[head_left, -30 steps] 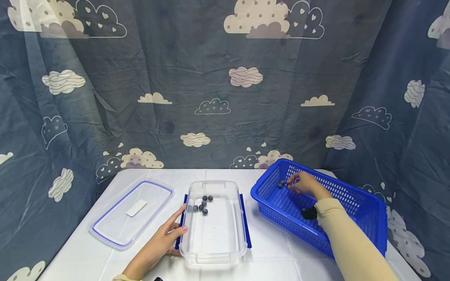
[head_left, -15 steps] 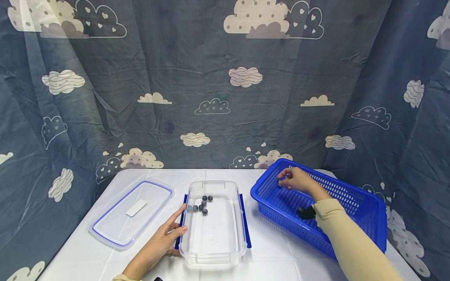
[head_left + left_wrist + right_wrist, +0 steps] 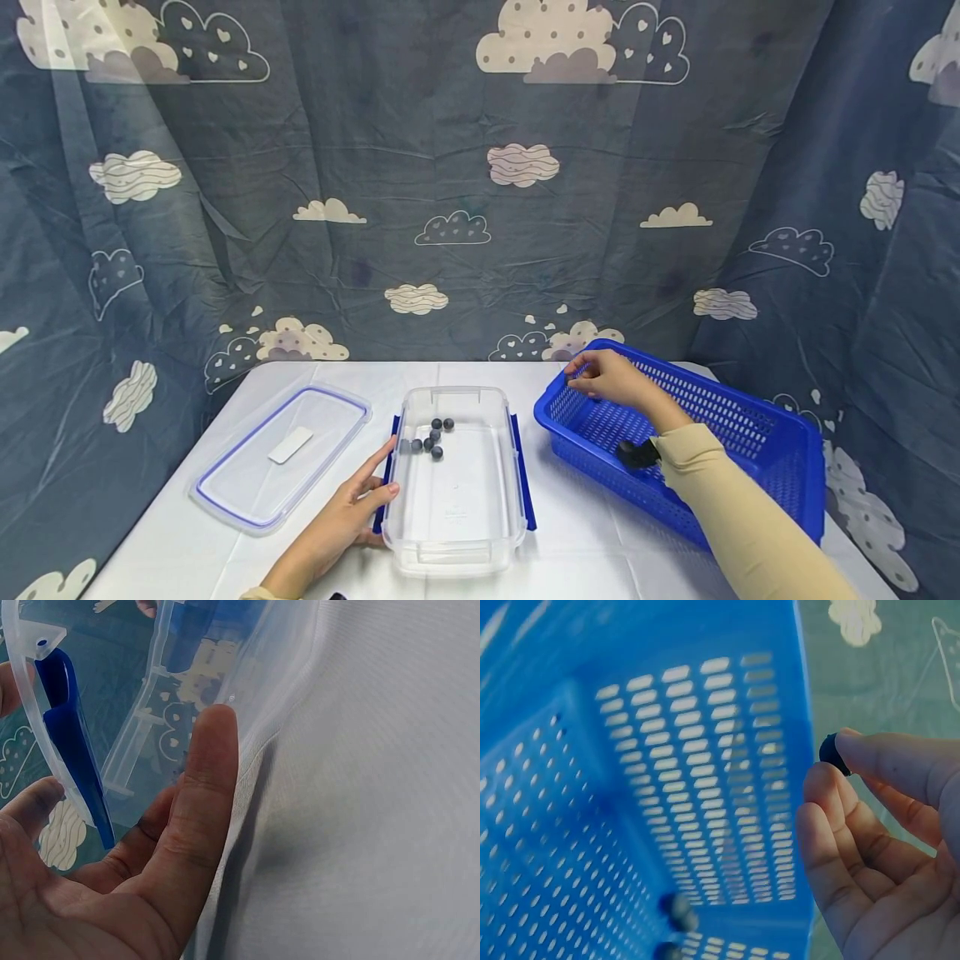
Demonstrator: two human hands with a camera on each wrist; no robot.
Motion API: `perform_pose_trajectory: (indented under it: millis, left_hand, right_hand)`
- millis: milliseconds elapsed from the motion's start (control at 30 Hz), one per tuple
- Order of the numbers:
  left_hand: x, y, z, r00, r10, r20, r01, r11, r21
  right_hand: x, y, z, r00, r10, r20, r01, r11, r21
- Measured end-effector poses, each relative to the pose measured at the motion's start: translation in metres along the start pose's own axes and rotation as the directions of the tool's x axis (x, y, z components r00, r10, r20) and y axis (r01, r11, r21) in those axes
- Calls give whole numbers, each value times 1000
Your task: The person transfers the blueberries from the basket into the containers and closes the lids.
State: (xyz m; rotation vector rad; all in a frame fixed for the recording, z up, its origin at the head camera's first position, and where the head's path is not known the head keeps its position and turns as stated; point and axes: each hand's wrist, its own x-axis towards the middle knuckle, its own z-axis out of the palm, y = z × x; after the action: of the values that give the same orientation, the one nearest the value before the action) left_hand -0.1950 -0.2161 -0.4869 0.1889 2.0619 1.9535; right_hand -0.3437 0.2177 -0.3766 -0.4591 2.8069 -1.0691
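My right hand (image 3: 611,379) is raised over the left end of the blue perforated basket (image 3: 750,400). Thumb and fingertips pinch one dark blueberry (image 3: 831,754), seen beside the basket's rim in the right wrist view. Lower inside the basket, a blurred blueberry (image 3: 676,911) and another beneath it lie in the corner. A clear plastic container (image 3: 453,546) with blue side clips stands mid-table. Several blueberries (image 3: 437,452) are grouped in its left rear part. My left hand (image 3: 337,521) rests against the container's left side, its fairly straight fingers spread around the blue clip (image 3: 71,742).
The container's clear lid (image 3: 322,454) with a blue seal lies flat at the left, a white label (image 3: 291,444) on it. A white cloth (image 3: 585,542) covers the table. Behind and at both sides hangs a dark curtain (image 3: 390,167) with cloud prints.
My right hand has moved left and up from inside the basket to its left rim, now with a blueberry between the fingertips. The left hand and container have stayed still.
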Motion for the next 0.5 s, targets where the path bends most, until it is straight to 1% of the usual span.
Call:
perform_pose_trajectory:
  millis: [267,500]
  left_hand:
    - [0,0,0,1000,2,4,-2,1000,2]
    - [1,0,0,1000,0,3,0,1000,1]
  right_hand:
    - [1,-22,9,996,-92,23,92,996,-13]
    - [4,-46,25,987,-152,55,153,988,-14]
